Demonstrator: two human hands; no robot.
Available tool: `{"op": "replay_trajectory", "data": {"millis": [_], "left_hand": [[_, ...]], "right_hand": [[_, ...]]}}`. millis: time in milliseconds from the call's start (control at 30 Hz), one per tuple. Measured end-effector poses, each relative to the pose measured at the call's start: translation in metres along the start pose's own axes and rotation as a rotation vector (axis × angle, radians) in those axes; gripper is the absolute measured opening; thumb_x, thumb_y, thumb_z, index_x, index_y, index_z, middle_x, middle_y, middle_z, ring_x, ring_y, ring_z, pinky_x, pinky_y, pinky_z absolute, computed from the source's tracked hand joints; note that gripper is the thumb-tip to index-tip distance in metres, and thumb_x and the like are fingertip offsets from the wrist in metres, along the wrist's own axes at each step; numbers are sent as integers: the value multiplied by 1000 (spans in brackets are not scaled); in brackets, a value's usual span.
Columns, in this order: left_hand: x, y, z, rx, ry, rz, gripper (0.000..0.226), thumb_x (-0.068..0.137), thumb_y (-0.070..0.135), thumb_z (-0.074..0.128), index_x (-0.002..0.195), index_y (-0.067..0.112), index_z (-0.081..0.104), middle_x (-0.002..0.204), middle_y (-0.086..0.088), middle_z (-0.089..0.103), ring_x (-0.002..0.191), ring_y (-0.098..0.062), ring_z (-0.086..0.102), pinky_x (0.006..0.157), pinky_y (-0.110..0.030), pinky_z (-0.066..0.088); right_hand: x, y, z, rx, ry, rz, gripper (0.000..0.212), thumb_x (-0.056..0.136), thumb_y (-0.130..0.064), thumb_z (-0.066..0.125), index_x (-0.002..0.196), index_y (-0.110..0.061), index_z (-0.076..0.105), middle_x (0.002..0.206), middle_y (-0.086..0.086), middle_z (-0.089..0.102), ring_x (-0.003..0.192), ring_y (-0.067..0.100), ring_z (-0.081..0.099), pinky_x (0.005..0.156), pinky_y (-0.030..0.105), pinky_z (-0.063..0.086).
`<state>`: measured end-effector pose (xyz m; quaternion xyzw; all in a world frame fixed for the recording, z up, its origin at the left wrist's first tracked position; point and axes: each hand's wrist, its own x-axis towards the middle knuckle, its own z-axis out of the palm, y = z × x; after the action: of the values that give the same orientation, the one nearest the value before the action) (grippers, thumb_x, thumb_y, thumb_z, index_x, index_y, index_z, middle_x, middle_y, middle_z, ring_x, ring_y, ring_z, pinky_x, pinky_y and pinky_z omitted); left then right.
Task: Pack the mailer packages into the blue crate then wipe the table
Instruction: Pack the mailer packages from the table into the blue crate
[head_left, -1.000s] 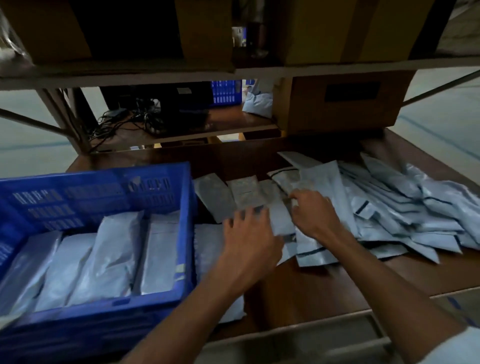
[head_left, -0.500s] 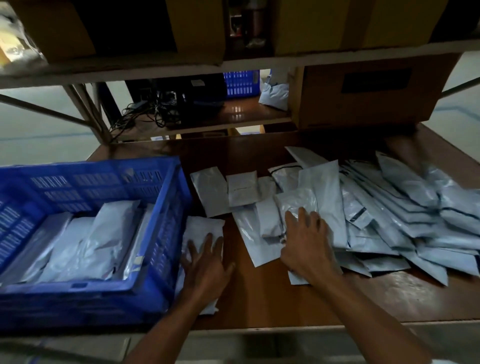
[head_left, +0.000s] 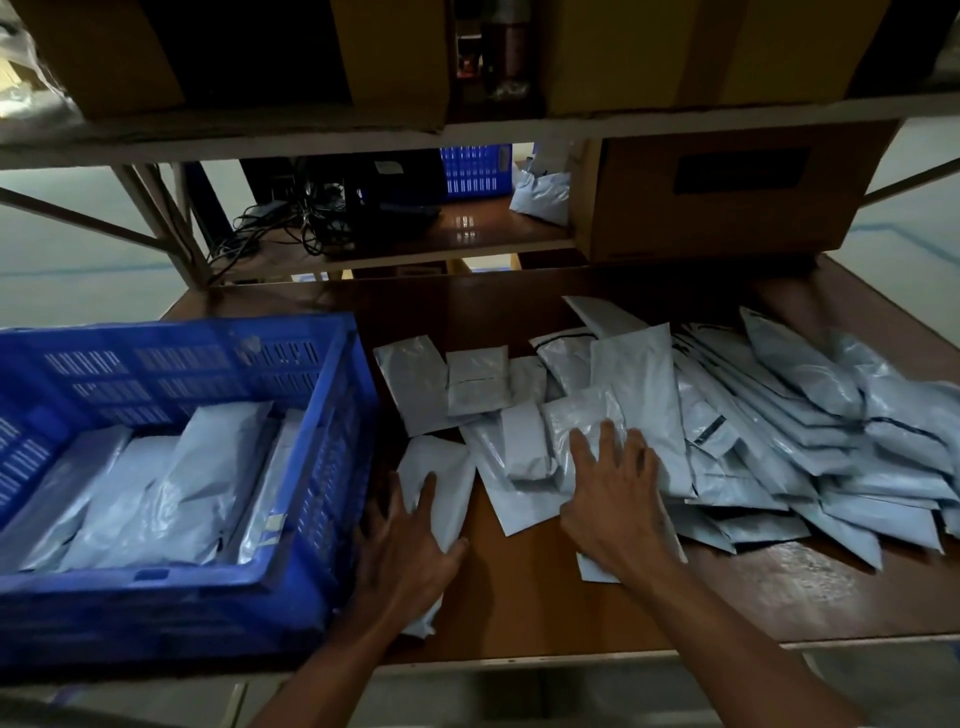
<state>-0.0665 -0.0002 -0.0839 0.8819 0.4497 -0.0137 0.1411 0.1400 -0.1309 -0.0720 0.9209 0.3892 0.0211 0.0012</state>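
The picture is dim and underexposed, with a cool bluish cast. Brightest is the pale floor (head_left: 78, 249) beyond the racking, at far left and far right. The overhead shelf board (head_left: 311, 135) shadows the dark brown wooden table (head_left: 779, 587), most deeply along its back edge. A small glare patch shines on the glossy brown rear tabletop (head_left: 462, 228), and the grey plastic mailer packages (head_left: 644, 384) carry a soft sheen. The left hand (head_left: 405, 551) is slightly motion-blurred at the fingers. Straight lines bow near the borders, and the brown cardboard boxes (head_left: 389, 52) up top look murky.

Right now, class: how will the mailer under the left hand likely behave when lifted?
Probably floppy: the mailer is wrinkled, soft plastic film. Likely slippery, as its surface looks smooth. Unlikely to roll, since it lies flat on the table.
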Motion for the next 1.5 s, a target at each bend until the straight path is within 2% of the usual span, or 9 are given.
{"op": "replay_trajectory", "data": {"millis": [167, 300, 400, 667, 800, 900, 1033, 1200, 1500], "left_hand": [[2, 1, 7, 31, 28, 55, 80, 90, 63, 32, 159, 36, 2, 166, -18, 10, 148, -47, 15, 116, -67, 21], [4, 9, -4, -16, -25, 44, 80, 96, 56, 39, 160, 33, -3, 167, -14, -2, 150, -45, 6, 118, -63, 19], [2, 21, -28, -107, -14, 91, 80, 99, 55, 39, 159, 36, -11, 167, -9, -11, 150, -46, 0, 119, -63, 11], [13, 53, -95, -141, 82, 95, 83, 98, 63, 35, 158, 34, -14, 166, -11, -11, 145, -49, 8, 113, -67, 16], [8, 57, -148, -210, 232, 113, 80, 98, 60, 37, 159, 35, -9, 167, -8, -9, 144, -49, 9, 114, -66, 16], [3, 43, -190, -200, 389, 107, 80, 96, 61, 41, 159, 37, -2, 167, -5, -5, 142, -45, 15, 112, -62, 21], [-3, -8, -238, -161, 524, 53, 81, 94, 65, 45, 158, 41, 2, 166, 1, 1, 144, -38, 14, 111, -62, 26], [-5, -106, -276, -58, 576, -88, 80, 95, 65, 45, 158, 39, 3, 167, -1, 5, 143, -40, 16, 109, -64, 26], [27, -304, -264, 99, 149, -306, 89, 91, 77, 35, 158, 38, -8, 168, -6, -6, 149, -47, 3, 112, -69, 12]], "right_hand": [[4, -2, 5, -94, -11, -12, 87, 74, -38, 73, 151, -13, 41, 151, 36, 31, 132, 55, 36, 107, 61, 32], [7, -2, 1, -96, -19, 17, 88, 63, -17, 82, 144, -10, 50, 143, 35, 44, 121, 52, 48, 97, 60, 42], [4, -2, -13, -8, 45, 12, 81, 83, -29, 71, 154, -20, 33, 154, 24, 32, 125, 46, 40, 99, 57, 37], [20, 2, -63, 761, 194, 66, 61, 99, -40, 33, 155, -45, 10, 151, 5, 38, 120, 34, 44, 97, 51, 38], [32, -15, -98, 1086, 218, -12, 56, 100, -37, 31, 154, -47, 18, 136, -1, 54, 89, 9, 53, 76, 27, 43], [36, -52, -128, 1148, 235, -173, 57, 106, -22, 36, 157, -40, 19, 143, -12, 42, 108, -5, 50, 84, 14, 42], [43, -125, -165, 1181, 297, -400, 59, 104, -27, 41, 157, -39, 19, 157, -7, 36, 133, 6, 43, 110, 42, 42], [36, -231, -206, 1141, 321, -646, 59, 102, -40, 38, 157, -39, 16, 158, 0, 33, 135, 19, 43, 109, 51, 39], [22, -404, -149, 694, -130, -597, 61, 103, -49, 25, 158, -35, 1, 166, 11, 12, 150, 41, 13, 116, 63, 16]]}}
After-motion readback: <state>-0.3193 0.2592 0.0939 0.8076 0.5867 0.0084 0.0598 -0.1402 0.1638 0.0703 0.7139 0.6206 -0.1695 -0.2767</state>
